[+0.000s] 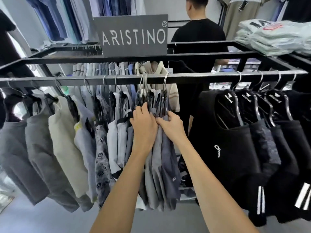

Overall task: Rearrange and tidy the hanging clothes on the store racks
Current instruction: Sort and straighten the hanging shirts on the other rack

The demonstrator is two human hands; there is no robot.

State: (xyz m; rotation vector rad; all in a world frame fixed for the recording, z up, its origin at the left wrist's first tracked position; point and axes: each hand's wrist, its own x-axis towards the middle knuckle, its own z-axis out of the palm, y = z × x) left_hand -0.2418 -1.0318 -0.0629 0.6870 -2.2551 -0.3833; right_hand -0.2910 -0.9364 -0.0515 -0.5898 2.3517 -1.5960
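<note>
Grey shirts, bunched at frame centre on rail: left hand and right hand both clutching the bundle. Step in hand: regrouping; next, likely spacing hangers evenly.

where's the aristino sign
The sign stands upper centre in the head view, on the rack's top frame, above both hands and left of the folded pile.

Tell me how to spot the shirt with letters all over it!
Find the grey sign above the rack, then the front rail below it. Left of the left hand hangs the patterned shirt, the only one printed all over; its neighbours are plain.
</note>
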